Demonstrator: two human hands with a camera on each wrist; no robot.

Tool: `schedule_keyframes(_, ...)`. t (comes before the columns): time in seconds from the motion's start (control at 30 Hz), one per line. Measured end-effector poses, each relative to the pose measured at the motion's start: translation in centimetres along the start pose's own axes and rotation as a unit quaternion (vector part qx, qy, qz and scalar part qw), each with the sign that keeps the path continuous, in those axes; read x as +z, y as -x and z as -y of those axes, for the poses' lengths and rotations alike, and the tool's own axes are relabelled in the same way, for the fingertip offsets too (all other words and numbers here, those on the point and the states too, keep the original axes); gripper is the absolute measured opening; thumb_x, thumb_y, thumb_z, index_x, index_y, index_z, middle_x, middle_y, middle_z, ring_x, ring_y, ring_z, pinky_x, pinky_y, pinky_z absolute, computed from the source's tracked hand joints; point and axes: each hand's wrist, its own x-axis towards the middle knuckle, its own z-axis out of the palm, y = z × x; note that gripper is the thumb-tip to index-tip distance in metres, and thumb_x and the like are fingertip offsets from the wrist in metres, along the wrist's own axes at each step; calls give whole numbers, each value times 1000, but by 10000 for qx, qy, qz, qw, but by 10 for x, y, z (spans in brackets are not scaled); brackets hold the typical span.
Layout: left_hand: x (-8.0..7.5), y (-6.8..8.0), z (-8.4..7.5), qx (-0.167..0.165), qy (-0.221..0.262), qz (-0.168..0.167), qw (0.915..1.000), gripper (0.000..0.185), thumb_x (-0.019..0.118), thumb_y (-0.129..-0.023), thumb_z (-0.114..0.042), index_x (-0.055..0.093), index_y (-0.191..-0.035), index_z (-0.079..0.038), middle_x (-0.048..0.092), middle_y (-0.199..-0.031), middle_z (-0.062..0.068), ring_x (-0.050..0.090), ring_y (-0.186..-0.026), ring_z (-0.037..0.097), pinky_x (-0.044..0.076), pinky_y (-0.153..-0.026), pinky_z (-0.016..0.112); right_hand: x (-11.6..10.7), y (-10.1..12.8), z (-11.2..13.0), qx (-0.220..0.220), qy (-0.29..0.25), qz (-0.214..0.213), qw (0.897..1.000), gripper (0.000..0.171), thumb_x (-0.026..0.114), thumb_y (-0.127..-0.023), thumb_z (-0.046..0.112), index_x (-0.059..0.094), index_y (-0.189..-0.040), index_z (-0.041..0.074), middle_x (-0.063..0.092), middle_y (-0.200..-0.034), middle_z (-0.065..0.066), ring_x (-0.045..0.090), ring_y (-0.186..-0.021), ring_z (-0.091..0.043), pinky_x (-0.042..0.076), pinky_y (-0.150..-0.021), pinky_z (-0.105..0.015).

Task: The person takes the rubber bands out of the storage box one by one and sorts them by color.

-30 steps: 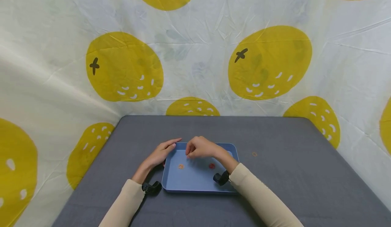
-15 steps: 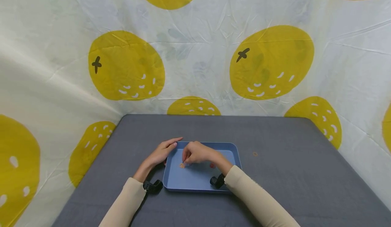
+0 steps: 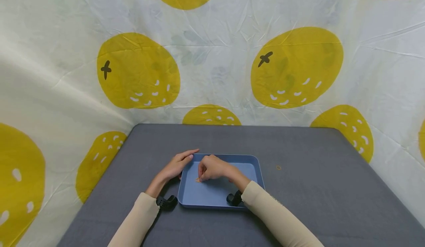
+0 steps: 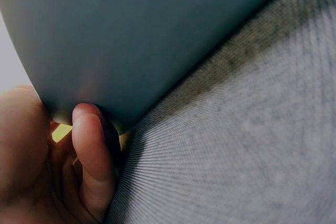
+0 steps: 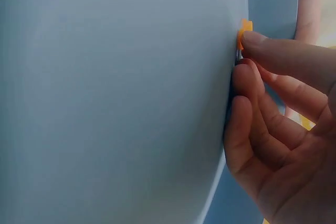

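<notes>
A shallow blue tray [image 3: 219, 193] lies on the grey table. At its far left corner my left hand [image 3: 173, 167] grips the rim; in the left wrist view, a curled finger [image 4: 90, 140] touches the tray's outer wall. My right hand [image 3: 212, 167] reaches into the tray's left half. Between thumb and fingers it pinches a small orange ring-like piece [image 5: 244, 32], low at the tray floor. In the head view most of that orange piece [image 3: 197, 180] is hidden by the fingertips. The red ring in the tray is out of sight behind my right hand and wrist.
A thin orange ring [image 3: 278, 167] lies on the table to the right of the tray. The grey tabletop [image 3: 315, 195] stretches around the tray. A white curtain [image 3: 216, 69] printed with yellow fruit hangs behind the table.
My right hand has come down and slightly left and toward me, onto the orange ring-like piece, now covering the red ring. My left hand keeps its place on the tray.
</notes>
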Motion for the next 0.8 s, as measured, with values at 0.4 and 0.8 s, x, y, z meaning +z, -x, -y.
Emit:
schedule_keyframes(0.4,0,0,0,-118,49,-35,9999,44,41,-114,-34,48,-156,-28,51,-154,15,41,-39,13,46,-40,31,1,-1,-3,57,-27,-41,10000,16,77,-91,12,74,-76,15,66,-68,7,56,-59,-5,45,-58,-20)
schedule_keyframes(0.8,0,-1,2,-9,89,-33,10000,45,41,-113,-35,48,-156,-24,50,-155,18,42,-39,14,47,-40,35,-2,0,-5,-18,-169,-57,9998,8,76,-90,6,79,-83,10,70,-71,4,57,-60,-4,47,-58,-20)
